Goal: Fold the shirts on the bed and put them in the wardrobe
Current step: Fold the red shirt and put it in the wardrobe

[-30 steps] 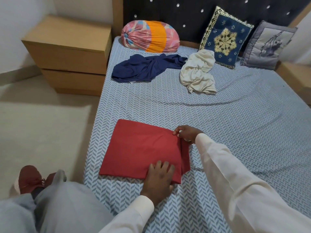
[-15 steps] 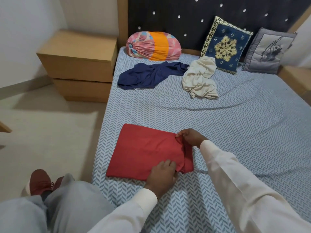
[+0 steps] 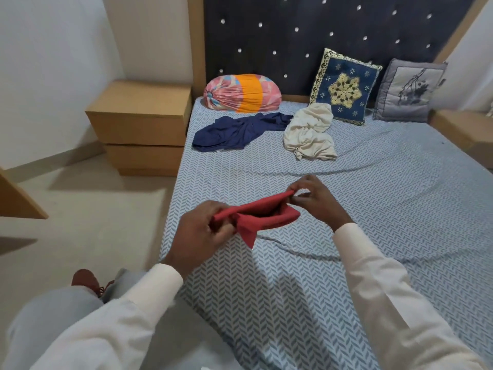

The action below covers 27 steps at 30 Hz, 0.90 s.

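A folded red shirt [image 3: 262, 215] hangs in the air above the bed [image 3: 373, 198], seen edge-on. My left hand [image 3: 202, 233] grips its near left end, and my right hand [image 3: 313, 198] pinches its far right end. A corner of the red cloth droops below my left hand. Farther up the bed a dark blue shirt [image 3: 237, 130] lies crumpled, and a cream shirt [image 3: 309, 132] lies bunched to its right. No wardrobe is in view.
A pink and orange bolster [image 3: 241, 93], a blue embroidered cushion [image 3: 345, 86] and a grey cushion [image 3: 412, 93] lean at the dark headboard. A wooden nightstand [image 3: 141, 124] stands left of the bed, another [image 3: 464, 129] at the right. A wooden edge [image 3: 18, 198] juts in at far left.
The red shirt lay flat on the bed with both hands at its right edge. Now both hands have lifted it off the sheet and hold it by its ends.
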{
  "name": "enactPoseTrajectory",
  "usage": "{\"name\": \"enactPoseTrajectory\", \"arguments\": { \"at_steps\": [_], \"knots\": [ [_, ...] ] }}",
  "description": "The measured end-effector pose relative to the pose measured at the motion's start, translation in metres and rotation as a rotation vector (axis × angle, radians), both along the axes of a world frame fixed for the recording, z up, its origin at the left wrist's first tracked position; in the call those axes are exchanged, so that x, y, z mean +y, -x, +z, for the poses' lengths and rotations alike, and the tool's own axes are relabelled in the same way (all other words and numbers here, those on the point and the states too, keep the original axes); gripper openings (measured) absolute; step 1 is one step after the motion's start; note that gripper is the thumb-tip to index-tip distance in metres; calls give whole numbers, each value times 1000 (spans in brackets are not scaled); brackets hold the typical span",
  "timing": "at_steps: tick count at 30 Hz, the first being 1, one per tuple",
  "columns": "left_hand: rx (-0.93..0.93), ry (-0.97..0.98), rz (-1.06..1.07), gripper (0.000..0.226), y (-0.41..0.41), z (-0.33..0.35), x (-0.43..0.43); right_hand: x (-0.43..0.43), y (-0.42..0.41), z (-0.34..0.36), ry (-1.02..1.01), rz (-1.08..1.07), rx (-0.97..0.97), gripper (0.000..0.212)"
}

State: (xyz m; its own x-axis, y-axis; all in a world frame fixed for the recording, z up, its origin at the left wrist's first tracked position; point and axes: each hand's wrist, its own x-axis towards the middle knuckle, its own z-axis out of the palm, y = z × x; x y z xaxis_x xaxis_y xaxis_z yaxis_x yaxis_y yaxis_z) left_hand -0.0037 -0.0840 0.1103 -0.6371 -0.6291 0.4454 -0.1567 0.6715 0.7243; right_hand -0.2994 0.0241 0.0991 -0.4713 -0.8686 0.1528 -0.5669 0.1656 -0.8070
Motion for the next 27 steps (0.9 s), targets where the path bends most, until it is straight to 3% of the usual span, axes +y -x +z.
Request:
{"name": "enactPoseTrajectory", "arguments": {
  "at_steps": [4,7,10,13,14,16,17,19,21,23,27],
  "knots": [
    [120,-93,-54,20,-21,32,2,40,-32,44,151,107,-184,24],
    [186,-323,-133,23,-26,40,-7,59,-51,63,252,140,-348,24],
    [219,-599,-161,21,-18,40,-10,57,-54,62,233,90,-392,19],
    [185,-834,10,16,9,31,-27,30,-43,35,162,-87,-469,13],
    [134,-897,76,17,19,14,-42,19,-39,20,131,-181,-520,14],
    [-42,-1014,184,23,29,-44,-71,6,-38,-20,-17,-362,-624,38],
    [-203,-988,237,31,29,-83,-84,7,-41,-42,-140,-411,-670,47],
    [-525,-943,327,70,19,-134,-73,22,-53,-90,-394,-407,-677,53],
    [-752,-791,316,75,4,-139,-37,45,-70,-126,-533,-392,-591,57],
    [-811,-731,261,74,-10,-124,-2,60,-83,-142,-536,-424,-565,59],
    [-1060,-612,98,86,-26,-133,19,73,-95,-138,-684,-293,-674,56]
  ]
}}
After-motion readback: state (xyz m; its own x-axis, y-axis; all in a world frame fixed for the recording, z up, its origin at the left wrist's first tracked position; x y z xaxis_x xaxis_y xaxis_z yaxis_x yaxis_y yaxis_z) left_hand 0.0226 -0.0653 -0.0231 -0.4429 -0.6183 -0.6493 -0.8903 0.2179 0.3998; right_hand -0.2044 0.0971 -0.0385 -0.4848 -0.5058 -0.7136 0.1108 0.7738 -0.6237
